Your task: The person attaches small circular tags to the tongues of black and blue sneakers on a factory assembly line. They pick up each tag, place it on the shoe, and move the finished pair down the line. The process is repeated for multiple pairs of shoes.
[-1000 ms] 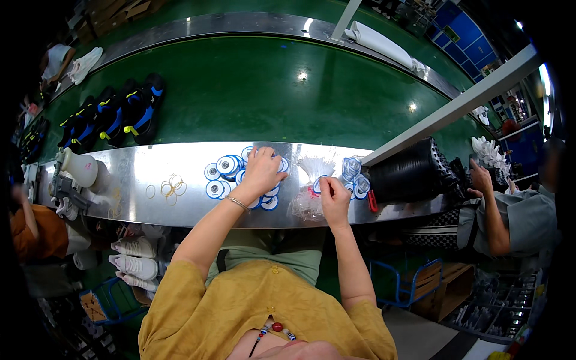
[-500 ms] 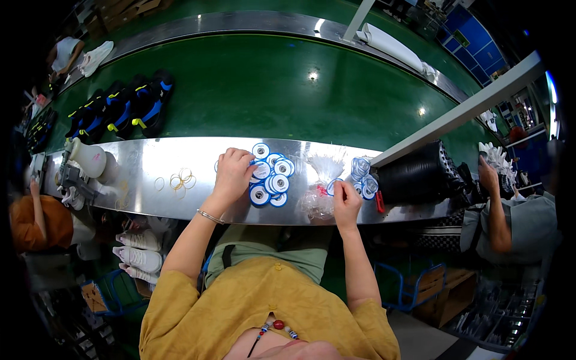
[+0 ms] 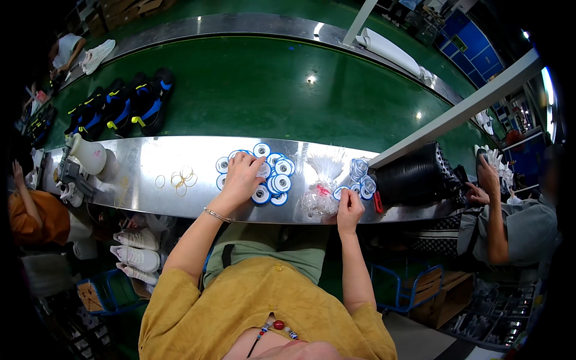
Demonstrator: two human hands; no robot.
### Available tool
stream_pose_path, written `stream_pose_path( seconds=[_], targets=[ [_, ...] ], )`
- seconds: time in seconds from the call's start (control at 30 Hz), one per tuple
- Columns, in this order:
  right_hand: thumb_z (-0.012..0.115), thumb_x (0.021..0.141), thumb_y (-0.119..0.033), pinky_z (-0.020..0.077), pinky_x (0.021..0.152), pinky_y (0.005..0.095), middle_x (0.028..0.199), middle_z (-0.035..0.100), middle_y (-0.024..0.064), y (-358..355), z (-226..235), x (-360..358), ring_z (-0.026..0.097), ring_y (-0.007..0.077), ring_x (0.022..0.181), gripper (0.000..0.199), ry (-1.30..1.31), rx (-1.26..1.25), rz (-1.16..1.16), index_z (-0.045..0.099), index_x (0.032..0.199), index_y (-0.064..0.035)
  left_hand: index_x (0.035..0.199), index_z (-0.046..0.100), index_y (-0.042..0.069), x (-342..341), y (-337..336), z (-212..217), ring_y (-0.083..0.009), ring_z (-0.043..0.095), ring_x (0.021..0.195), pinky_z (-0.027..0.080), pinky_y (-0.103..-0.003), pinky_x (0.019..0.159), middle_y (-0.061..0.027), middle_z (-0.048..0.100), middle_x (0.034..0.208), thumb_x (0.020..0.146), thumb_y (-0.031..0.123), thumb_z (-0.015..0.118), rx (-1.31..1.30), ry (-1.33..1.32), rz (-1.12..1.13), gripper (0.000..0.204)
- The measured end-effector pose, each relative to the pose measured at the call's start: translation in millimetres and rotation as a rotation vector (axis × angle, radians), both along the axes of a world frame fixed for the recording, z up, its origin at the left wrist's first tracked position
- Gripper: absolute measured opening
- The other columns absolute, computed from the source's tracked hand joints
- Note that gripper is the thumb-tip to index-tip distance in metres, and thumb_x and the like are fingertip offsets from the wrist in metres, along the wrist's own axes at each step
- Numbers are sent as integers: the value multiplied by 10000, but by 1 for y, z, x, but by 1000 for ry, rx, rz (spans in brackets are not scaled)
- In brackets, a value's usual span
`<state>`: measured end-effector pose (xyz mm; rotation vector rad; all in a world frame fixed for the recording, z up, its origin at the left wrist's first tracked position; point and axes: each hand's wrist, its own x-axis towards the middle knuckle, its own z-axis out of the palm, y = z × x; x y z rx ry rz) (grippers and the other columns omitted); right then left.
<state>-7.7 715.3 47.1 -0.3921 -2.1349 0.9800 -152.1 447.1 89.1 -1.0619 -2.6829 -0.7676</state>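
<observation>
A pile of round white tags (image 3: 281, 183) with blue rims and dark centres lies on the metal bench in front of me. Above its left part is my left hand (image 3: 242, 179), fingers bent and closed at the edge of one tag (image 3: 263, 170); its fingertips are partly hidden. My right hand (image 3: 350, 211) pinches another round tag (image 3: 339, 192) between thumb and fingers, close to the bench's near edge. Left of that hand sits a bundle of clear plastic fasteners (image 3: 321, 201) with a pink-red tie. More round tags (image 3: 360, 171) lie beyond it on the right.
A red-handled tool (image 3: 378, 203) lies beside a black roll (image 3: 414, 175), under a slanting grey post (image 3: 462, 108). Rubber bands (image 3: 183, 178) and a white-topped machine (image 3: 90, 157) are to the left. Black-blue shoes (image 3: 153, 102) stand on the green belt. Co-workers sit at both sides.
My left hand has shifted slightly right, uncovering tags at the pile's left side. My right hand has moved a little right and nearer with its tag. The right co-worker's other hand now shows.
</observation>
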Motion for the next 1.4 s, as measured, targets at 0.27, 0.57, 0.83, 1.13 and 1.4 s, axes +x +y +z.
stream_pose_path(
  seconds=[0.27,0.57,0.83,1.13,1.4],
  targets=[
    [601,890,-27,381,507,297,662,527,91,5,-23,2,486,177,546,121,37,-166,1,568,785,23,1027,639,21,-7,-9,-9,-278,562,855,472,-363,725,-113,579,902,739,15,705,253,-197,105,295],
    [597,895,-29,372,507,293,662,511,84,4,-21,2,472,165,551,123,31,-126,8,562,789,22,920,677,31,13,8,3,-260,575,788,497,-343,664,-96,578,840,728,-58,629,359,155,46,217],
    [601,895,-33,388,508,302,668,532,89,5,-24,2,495,180,548,100,41,-102,-2,585,814,24,936,674,27,22,8,-8,-273,563,886,494,-351,736,-101,582,916,688,-51,618,176,124,-54,265],
    [605,890,-35,399,517,311,678,548,93,4,-23,1,510,193,554,95,41,-90,-7,588,817,24,1256,573,101,34,18,3,-369,411,1274,294,-520,1061,-170,494,1330,780,298,706,5,74,-73,532],
    [608,893,-46,394,514,307,676,548,92,5,-25,1,500,187,550,105,39,-90,-17,592,815,24,1267,572,135,30,37,-13,-377,332,1354,193,-581,1107,-186,460,1388,784,437,697,-161,87,-134,583]
  ],
)
